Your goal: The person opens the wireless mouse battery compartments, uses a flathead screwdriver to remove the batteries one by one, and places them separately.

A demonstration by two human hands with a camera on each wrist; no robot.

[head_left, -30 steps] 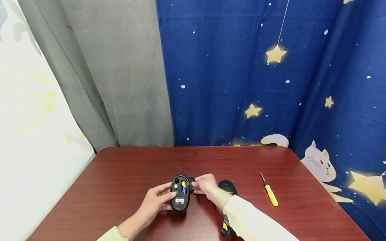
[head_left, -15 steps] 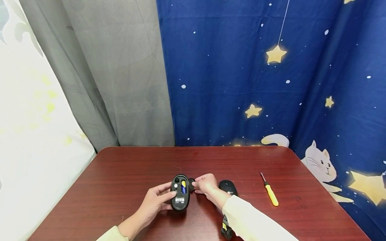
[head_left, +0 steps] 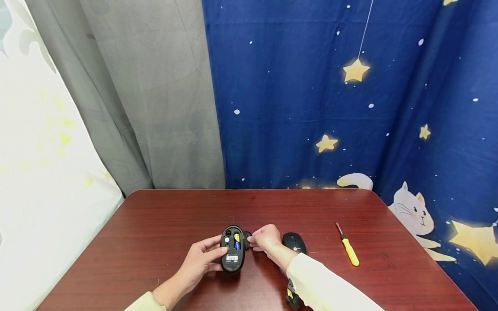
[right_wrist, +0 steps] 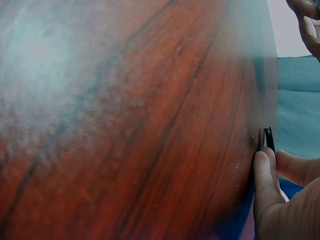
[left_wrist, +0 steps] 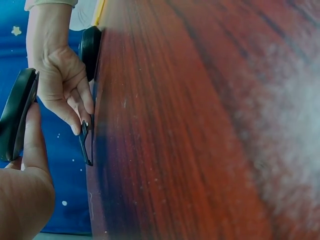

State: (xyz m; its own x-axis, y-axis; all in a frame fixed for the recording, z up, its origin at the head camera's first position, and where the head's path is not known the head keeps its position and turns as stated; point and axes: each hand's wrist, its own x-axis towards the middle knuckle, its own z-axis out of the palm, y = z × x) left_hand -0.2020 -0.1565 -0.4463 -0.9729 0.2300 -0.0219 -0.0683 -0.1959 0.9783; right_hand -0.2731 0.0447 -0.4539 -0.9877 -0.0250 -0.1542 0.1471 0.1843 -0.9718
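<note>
I have the left hand (head_left: 202,257) gripping an upturned mouse (head_left: 232,253), its thumb pressed on the underside while the other fingers sit behind and along the edge. That mouse is tilted up so its base faces my head camera, and the hand comes to it from about 9 o'clock. In the uncovered compartment, toward 1 o'clock on the base, I see a yellow-and-blue battery (head_left: 237,245); a white label (head_left: 231,258) lies below it, toward 6 o'clock.

The right hand (head_left: 267,238) pinches a thin black piece (head_left: 247,234) between thumb and fingers. On the head feed the piece sits just beside the mouse, at its 2 o'clock; I cannot tell from there whether the two touch. My left wrist feed shows the piece edge-on, with a gap between it and the mouse.

Farther out, at 3 o'clock from the right hand, a second black mouse (head_left: 294,242) rests on the table (head_left: 186,211), wheel side up. Well beyond it, again at 3 o'clock, I see a yellow-handled screwdriver (head_left: 350,251), its tip pointing to 11 o'clock. By the cream sleeve (head_left: 324,283) at 4 o'clock is a black-and-yellow device (head_left: 292,298). Behind the table hangs a blue star-patterned curtain (head_left: 292,95).
</note>
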